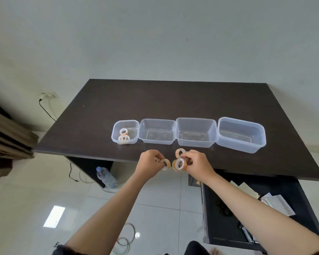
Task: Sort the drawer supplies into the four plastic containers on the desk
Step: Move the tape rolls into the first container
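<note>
Four clear plastic containers stand in a row on the dark desk (173,102). The small leftmost container (116,126) holds two tape rolls (124,135). The second container (157,124), the third container (196,123) and the rightmost container (241,126) look empty. My left hand (150,163) pinches one tape roll (167,163) above the desk's front edge. My right hand (198,165) grips several tape rolls (180,163), one of them sticking up (180,152). Both hands hover close together in front of the second and third containers.
An open drawer (256,214) at the lower right holds papers and small dark items. A water bottle (106,176) stands on the floor under the desk's left side. Cables lie on the tiled floor. A curtain hangs at the left edge.
</note>
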### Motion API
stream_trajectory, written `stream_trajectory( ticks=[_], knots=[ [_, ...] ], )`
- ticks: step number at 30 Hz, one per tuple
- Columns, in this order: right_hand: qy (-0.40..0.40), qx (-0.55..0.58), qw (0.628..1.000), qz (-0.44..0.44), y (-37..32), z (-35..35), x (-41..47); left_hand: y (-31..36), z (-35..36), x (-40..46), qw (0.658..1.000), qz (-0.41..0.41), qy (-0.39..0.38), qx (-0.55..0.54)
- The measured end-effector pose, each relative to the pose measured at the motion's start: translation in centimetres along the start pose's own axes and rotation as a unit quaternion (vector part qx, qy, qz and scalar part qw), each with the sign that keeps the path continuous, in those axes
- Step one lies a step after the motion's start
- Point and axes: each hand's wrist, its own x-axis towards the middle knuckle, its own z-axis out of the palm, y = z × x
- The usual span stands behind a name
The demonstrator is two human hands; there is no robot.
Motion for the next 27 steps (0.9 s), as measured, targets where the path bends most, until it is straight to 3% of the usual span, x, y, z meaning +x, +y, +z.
stream_trajectory(
  ticks=[13,27],
  knots=[
    [-0.060,-0.009,0.997,-0.050,-8.7,7.2,15.9,-7.0,-11.9,10.1,0.995,-0.055,0.073,0.050],
    [-0.239,-0.151,0.953,-0.103,-9.1,11.4,26.0,-10.6,-11.9,17.4,0.991,-0.049,-0.027,0.124]
  ],
)
